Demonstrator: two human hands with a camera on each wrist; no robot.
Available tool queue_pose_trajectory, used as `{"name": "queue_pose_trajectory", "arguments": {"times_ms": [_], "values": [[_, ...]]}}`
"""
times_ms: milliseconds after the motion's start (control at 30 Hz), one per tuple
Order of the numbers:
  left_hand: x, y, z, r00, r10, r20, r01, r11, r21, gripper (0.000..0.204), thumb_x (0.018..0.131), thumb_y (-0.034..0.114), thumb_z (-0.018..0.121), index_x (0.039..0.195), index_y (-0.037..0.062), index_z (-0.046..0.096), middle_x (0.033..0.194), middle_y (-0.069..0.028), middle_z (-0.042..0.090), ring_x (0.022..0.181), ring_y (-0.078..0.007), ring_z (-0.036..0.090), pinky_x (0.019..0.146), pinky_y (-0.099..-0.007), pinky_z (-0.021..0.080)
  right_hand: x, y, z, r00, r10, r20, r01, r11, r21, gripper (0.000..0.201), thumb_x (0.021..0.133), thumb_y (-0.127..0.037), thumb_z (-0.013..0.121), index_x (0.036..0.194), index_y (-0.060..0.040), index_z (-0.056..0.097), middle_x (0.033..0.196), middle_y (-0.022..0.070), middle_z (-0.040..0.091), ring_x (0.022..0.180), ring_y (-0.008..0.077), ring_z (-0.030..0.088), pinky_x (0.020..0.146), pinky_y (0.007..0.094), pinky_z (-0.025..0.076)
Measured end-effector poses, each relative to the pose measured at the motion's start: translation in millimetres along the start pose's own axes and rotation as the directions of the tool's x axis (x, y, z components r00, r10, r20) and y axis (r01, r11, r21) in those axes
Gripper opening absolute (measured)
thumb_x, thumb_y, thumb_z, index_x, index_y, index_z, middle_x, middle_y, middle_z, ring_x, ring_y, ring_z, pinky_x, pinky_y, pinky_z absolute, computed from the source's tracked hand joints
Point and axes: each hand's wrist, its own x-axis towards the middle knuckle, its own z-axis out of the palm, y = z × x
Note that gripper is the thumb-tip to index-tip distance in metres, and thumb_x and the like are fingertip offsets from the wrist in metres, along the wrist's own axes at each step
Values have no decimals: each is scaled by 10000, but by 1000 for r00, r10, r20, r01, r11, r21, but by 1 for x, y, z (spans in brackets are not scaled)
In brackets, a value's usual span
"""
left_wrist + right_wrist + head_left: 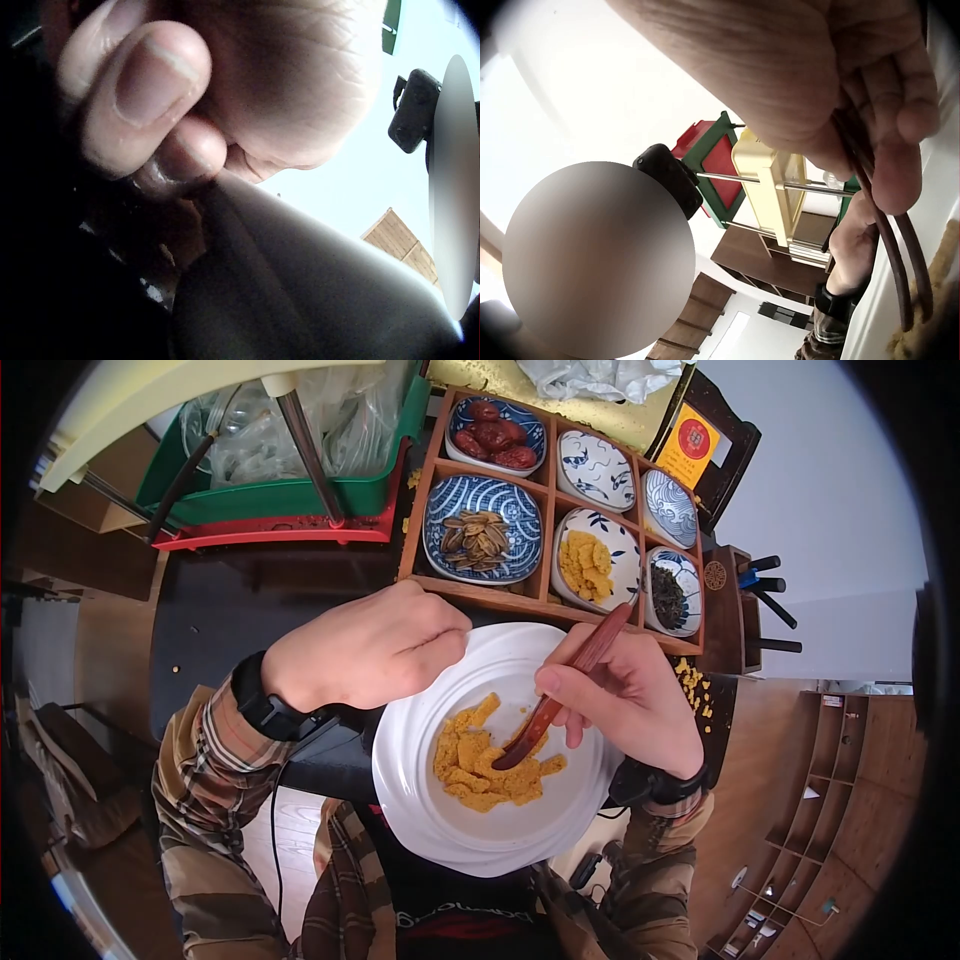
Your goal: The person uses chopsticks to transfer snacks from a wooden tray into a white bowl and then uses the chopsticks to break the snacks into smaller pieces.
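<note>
My left hand (pixel 365 645) grips the left rim of a white plate (pixel 405 770) with a deep middle, fingers curled at its edge. In the left wrist view the fingertips (pixel 154 79) press close to that rim. My right hand (pixel 635 695) holds reddish-brown wooden tongs (pixel 600 640) between thumb and fingers, over the plate's right side. Their tips point down into crumbly yellow-brown food pieces (pixel 475 765) lying in the plate. The right wrist view shows both prongs (pixel 889 251) slightly apart, with their ends at the food.
Behind the plate stands a wooden divided tray (pixel 480 595) of patterned dishes: red dates (pixel 490 435), seeds (pixel 475 540), yellow crumbs (pixel 587 565), dark dried leaves (pixel 667 598). A green bin (pixel 360 500) with plastic bags is at back left. Yellow bits (pixel 692 685) lie on the dark table at right.
</note>
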Motion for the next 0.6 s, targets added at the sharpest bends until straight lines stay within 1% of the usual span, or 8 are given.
{"name": "queue_pose_trajectory", "arguments": {"times_ms": [167,233,333,367,433,600], "values": [[2,1,-1,1000,-10,18,10,1000,0,253,936,125,505,901,-97,620,848,-274,632,803,-448,618,697,-451,487,-1,-3,-1,999,33,3,-33,999,9,184,971,-138,676,919,37,650,743,51,689,557,68,606,502,206,449],[2,3,-2,999,-40,24,42,998,-55,254,931,128,502,887,-96,612,823,-276,621,779,-445,620,678,-445,482,-2,-3,-3,999,34,7,-34,999,-1,184,970,-137,676,917,37,649,752,56,698,561,67,609,502,203,453],[2,3,-1,999,-51,8,52,995,-87,262,929,136,496,867,-94,605,789,-277,609,753,-442,621,658,-440,477,-2,-3,-4,999,38,-5,-38,999,6,179,974,-130,668,916,38,646,756,62,705,563,68,612,500,202,455],[2,4,-1,999,-51,9,52,995,-87,262,929,136,496,867,-94,605,789,-277,609,753,-442,621,658,-440,477,-2,-2,-3,999,39,-5,-39,999,6,179,974,-130,668,916,38,646,756,62,705,563,68,612,500,202,455],[3,6,-1,995,-97,5,97,988,-120,273,931,143,491,858,-93,607,771,-279,605,742,-441,623,652,-436,477,-1,0,-2,1000,9,-10,-9,1000,24,165,981,-147,666,925,6,638,745,63,705,532,80,619,484,189,430],[2,4,1,994,-106,-5,105,987,-121,278,935,144,487,854,-93,606,763,-278,604,728,-436,624,645,-428,478,-1,1,-3,1000,15,8,-15,1000,10,160,983,-142,660,930,7,636,745,66,705,533,83,622,486,188,433]]}}
